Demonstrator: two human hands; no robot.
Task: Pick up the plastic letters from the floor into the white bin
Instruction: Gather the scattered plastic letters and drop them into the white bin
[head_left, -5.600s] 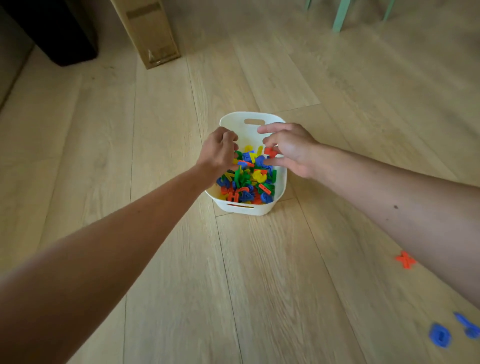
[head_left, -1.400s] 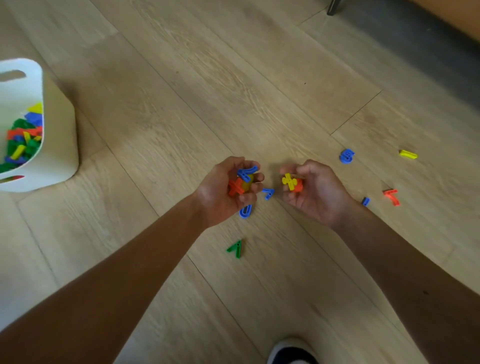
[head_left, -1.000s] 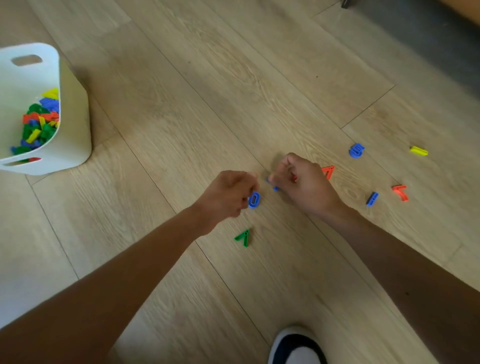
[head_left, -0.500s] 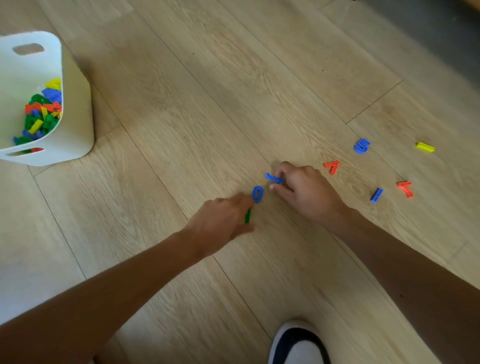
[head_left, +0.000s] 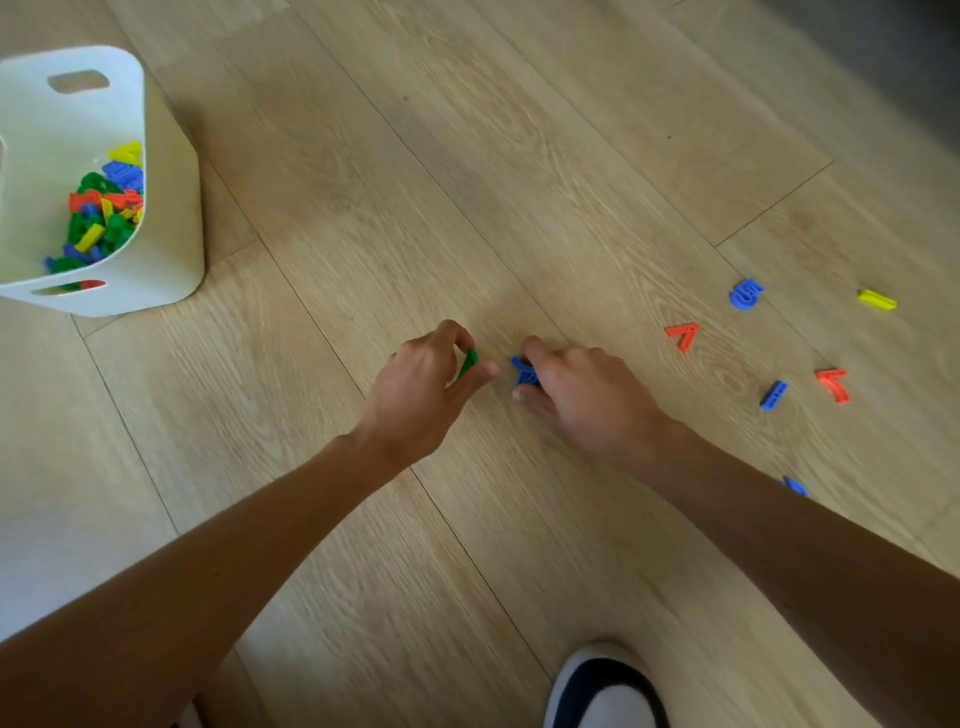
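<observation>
Pinching green letter (head_left: 469, 362) now, left hand (head_left: 421, 384) lifted, right hand (head_left: 582, 395) gathering blue letters (head_left: 524, 371)

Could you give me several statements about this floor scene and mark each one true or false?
1. The left hand pinches a green piece. True.
2. The white bin is empty. False: it holds many coloured letters.
3. The right hand grips a blue piece at the floor. True.
4. The yellow piece lies inside the bin. False: it lies on the floor, far right.
5. Two red pieces, one nearer the hands and one farther right, lie loose on the floor. True.
</observation>
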